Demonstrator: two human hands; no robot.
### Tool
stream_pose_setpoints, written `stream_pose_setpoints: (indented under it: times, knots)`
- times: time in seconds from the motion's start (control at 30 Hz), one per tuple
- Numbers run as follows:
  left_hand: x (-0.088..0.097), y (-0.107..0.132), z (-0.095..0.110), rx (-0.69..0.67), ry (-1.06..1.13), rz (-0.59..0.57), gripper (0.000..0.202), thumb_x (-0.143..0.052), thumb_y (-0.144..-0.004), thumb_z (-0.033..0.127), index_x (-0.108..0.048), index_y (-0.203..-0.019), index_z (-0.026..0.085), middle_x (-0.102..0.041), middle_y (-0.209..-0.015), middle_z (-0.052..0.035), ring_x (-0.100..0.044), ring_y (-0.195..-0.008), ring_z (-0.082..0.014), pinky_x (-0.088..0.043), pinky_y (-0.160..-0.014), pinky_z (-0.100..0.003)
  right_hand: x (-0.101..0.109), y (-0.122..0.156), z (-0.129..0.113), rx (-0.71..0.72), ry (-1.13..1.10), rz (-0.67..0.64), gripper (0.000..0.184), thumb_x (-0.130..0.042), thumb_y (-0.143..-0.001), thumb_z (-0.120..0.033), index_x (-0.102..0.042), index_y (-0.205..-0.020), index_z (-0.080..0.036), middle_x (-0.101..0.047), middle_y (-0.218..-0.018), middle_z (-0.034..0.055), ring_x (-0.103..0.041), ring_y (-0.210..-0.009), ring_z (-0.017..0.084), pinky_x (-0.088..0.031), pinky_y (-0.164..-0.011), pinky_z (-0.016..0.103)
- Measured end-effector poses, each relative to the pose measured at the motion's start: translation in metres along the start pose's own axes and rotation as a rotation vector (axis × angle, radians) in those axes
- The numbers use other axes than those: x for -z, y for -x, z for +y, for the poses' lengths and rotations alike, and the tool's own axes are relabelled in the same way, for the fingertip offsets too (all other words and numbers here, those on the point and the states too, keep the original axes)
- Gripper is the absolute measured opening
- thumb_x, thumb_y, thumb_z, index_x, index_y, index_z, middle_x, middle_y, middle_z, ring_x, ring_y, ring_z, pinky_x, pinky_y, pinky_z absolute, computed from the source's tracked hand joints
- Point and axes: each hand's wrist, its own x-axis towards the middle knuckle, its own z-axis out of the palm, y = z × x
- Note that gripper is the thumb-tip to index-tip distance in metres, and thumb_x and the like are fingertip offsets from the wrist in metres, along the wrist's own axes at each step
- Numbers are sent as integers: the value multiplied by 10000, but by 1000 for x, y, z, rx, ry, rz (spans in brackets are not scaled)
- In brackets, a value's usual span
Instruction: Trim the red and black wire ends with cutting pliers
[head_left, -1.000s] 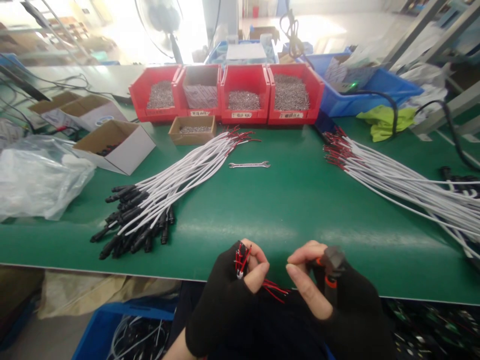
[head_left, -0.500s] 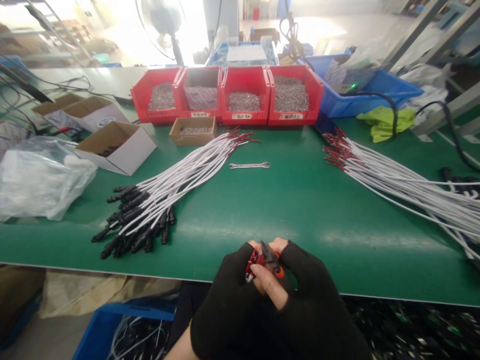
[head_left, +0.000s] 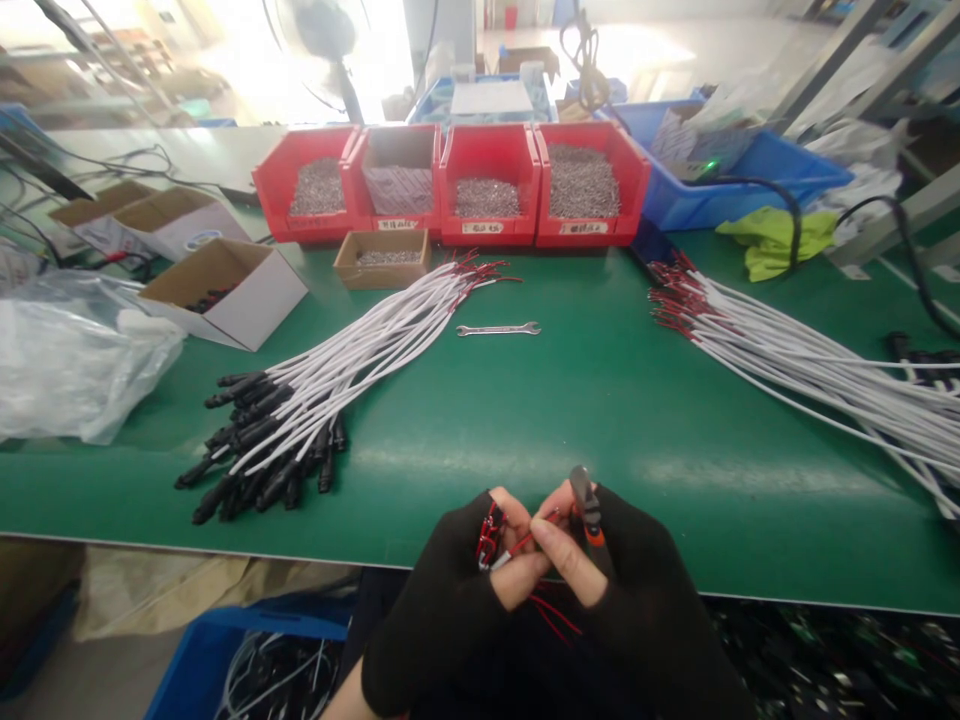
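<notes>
My left hand [head_left: 469, 575], in a black fingerless glove, is closed around a small bunch of red and black wires [head_left: 490, 535] with white sheathing at one end. My right hand [head_left: 626, 570], gloved the same way, keeps a pair of pliers [head_left: 590, 510] with orange on the handle in its palm, jaws pointing up. Its thumb and forefinger pinch a red wire close to the left fingertips. More red wire ends [head_left: 553, 612] hang below the hands. Both hands are just above the front edge of the green table [head_left: 585, 390].
White cables [head_left: 375, 335] with black connectors lie at left, another cable bundle [head_left: 810, 370] at right. A spanner [head_left: 499, 329] lies between them. Red bins [head_left: 491, 232] of small metal parts line the back, with a small cardboard box [head_left: 382, 272] before them. A plastic bag [head_left: 82, 350] lies far left.
The pliers' jaws have swung away from the wires and now point up in my right hand. The right thumb and forefinger have come to pinch a wire.
</notes>
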Motion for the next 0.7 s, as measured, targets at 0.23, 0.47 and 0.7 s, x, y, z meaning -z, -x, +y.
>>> stream_pose_setpoints:
  times: [0.23, 0.47, 0.7]
  knots:
    - [3, 0, 4, -8, 33, 17, 216, -626, -903, 320, -617, -737, 181, -615, -683, 13, -533, -643, -151, -428, -624, -254, -6, 0, -14, -57, -128, 83, 226, -590, -910, -413, -665, -834, -213, -698, -743, 23, -665, -639, 195, -527, -618, 334]
    - [-5, 3, 10, 21, 8, 168, 264, -654, -876, 348, -655, -663, 193, -672, -609, 6, -603, -596, -169, -469, -571, -247, 2, 4, -2, -42, -111, -14, 178, -626, -963, -392, -691, -929, -229, -752, -877, 50, -731, -788, 222, -578, -674, 314]
    - [0, 3, 4, 50, -69, 166, 230, -673, -905, 342, -751, -741, 201, -785, -739, -44, -718, -722, -227, -524, -654, -291, 0, 17, -16, -252, -573, 0, 289, -641, -979, -486, -700, -852, -233, -756, -664, 7, -705, -588, 163, -556, -592, 253]
